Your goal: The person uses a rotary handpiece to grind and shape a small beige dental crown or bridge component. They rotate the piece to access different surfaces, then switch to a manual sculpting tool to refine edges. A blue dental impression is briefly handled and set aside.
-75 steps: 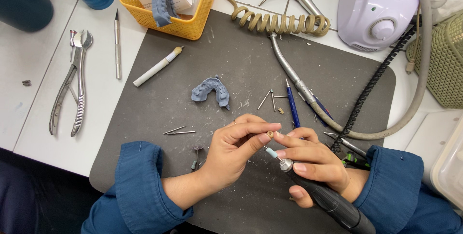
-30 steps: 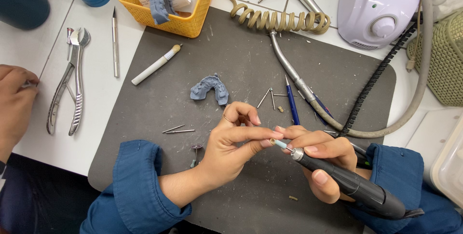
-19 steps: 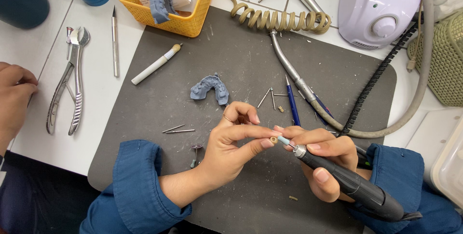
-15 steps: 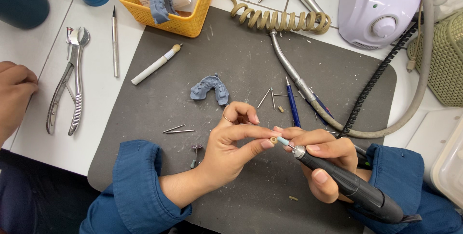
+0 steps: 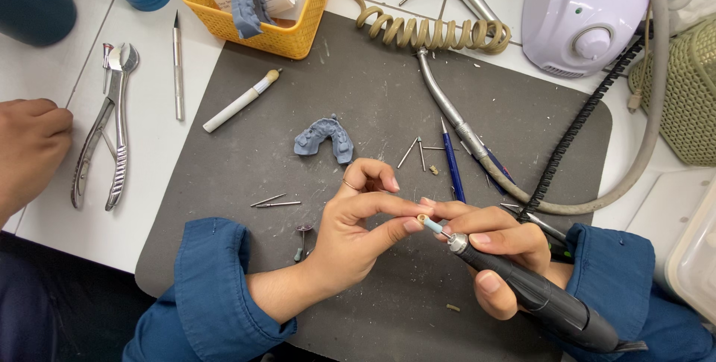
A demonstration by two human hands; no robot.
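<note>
**Two hands meet over a small bur at the tip of a rotary handpiece**

The right hand [image 5: 496, 254] is wrapped tight around a dark handpiece [image 5: 537, 298], whose body runs down and to the right past the blue sleeve. At its metal nose sits a small pale blue cylindrical bur [image 5: 430, 224]. The left hand [image 5: 358, 228] is closed on that bur, thumb and forefinger pinching its tip, the other fingers curled above. Both hands hover over the near middle of a dark grey mat [image 5: 373, 86] that lies on the white desk [image 5: 149, 146].

Farther up the mat lies a blue-grey dental cast [image 5: 323, 138], well apart from the hands. Loose thin burs [image 5: 274, 201] lie to the left of the left hand, and a blue pen-like tool [image 5: 452, 164] lies just above the right hand. A white brush-like stick [image 5: 240, 101] rests across the mat's upper left corner. On the bare desk to the left lie steel pliers [image 5: 104, 134] and a thin scalpel-like blade [image 5: 177, 67]. Another person's hand [image 5: 30, 146] rests at the left edge, beside the pliers. A yellow basket [image 5: 291, 23] stands at the top, a pale purple motor unit [image 5: 582, 11] at the upper right.
</note>
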